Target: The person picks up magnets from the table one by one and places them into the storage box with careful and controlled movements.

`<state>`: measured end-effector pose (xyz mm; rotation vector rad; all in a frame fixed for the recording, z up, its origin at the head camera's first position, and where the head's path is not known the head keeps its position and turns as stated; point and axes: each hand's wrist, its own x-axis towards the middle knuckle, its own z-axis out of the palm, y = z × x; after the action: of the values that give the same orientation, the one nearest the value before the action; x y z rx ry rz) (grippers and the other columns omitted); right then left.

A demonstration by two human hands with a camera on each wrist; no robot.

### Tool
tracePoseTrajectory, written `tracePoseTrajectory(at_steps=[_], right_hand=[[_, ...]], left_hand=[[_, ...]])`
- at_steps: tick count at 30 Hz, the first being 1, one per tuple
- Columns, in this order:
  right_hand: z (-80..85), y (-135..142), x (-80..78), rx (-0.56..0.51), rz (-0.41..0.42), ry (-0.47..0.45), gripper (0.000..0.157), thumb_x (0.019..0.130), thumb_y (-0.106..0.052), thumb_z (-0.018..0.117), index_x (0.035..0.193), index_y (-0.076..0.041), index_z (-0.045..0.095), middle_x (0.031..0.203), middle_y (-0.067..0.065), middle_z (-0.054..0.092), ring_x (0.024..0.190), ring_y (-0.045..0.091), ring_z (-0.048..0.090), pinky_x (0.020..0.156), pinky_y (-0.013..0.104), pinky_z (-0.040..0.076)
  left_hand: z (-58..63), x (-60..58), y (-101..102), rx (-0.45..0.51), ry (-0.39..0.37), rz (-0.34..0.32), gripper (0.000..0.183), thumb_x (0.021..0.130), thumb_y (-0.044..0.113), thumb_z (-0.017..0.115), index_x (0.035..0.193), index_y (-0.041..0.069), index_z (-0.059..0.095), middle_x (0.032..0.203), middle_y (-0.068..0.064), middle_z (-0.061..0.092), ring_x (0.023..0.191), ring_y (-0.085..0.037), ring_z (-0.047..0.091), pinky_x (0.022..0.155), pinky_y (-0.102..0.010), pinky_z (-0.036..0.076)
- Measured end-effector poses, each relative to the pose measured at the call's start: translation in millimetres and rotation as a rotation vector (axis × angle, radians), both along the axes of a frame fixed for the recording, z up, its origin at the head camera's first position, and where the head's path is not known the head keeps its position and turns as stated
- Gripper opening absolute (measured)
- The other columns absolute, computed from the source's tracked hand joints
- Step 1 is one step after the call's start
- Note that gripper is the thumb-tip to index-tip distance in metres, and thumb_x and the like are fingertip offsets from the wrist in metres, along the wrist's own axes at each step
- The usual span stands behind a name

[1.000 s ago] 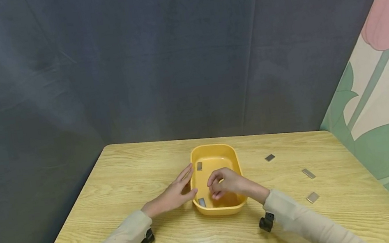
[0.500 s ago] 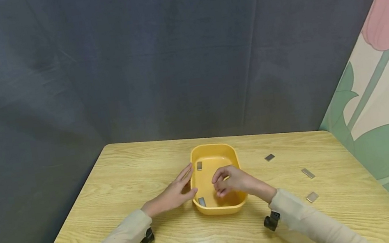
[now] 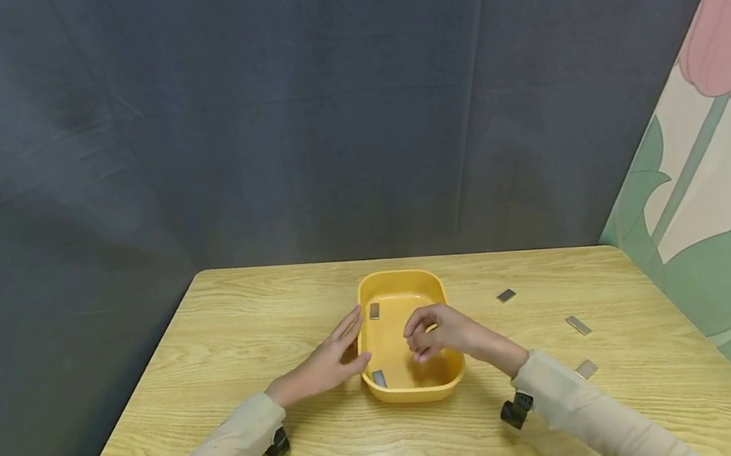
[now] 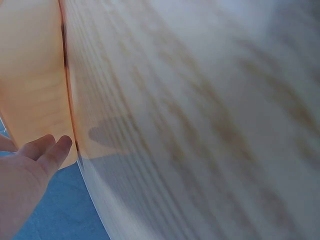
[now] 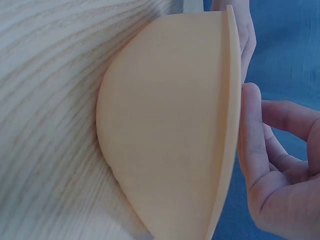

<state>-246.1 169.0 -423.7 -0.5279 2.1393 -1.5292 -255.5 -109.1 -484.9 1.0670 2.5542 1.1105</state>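
Observation:
A yellow plastic tub (image 3: 413, 394) stands on the wooden table. Two small flat grey rectangular pieces lie inside it along its left side, a far piece (image 3: 374, 311) and a near piece (image 3: 379, 379). My left hand (image 3: 322, 366) rests at the tub's left wall, its fingers extended along the rim and the thumb reaching over it. Above the tub's right half is my right hand (image 3: 443, 332), fingers bent and thumb close to the index finger. In the right wrist view that hand (image 5: 285, 165) shows beyond the rim; I cannot tell whether something small sits between its fingertips.
Three similar flat pieces lie on the table to the right: a dark piece (image 3: 506, 295), a slim piece (image 3: 579, 325) and a nearer piece (image 3: 586, 369) beside the right sleeve (image 3: 587, 403). A dark curtain (image 3: 321, 109) hangs behind the table (image 3: 264, 304).
My right hand has moved a little to the right over the tub, its fingers still bent. The left hand, the tub and the flat pieces have stayed in place.

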Motion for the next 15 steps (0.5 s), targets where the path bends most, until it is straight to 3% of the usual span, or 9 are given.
tracePoseTrajectory(at_steps=[15], right_hand=[[7.2, 11.3, 0.8, -0.014, -0.004, 0.012, 0.017, 0.095, 0.005, 0.059, 0.108, 0.016, 0.056, 0.09, 0.019, 0.064, 0.08, 0.032, 0.07, 0.078, 0.055, 0.056]], left_hand=[[-0.7, 0.3, -0.5, -0.011, -0.022, 0.009, 0.078, 0.104, 0.037, 0.052, 0.158, 0.003, 0.008, 0.166, -0.002, -0.005, 0.147, -0.03, 0.016, 0.113, -0.046, 0.03]])
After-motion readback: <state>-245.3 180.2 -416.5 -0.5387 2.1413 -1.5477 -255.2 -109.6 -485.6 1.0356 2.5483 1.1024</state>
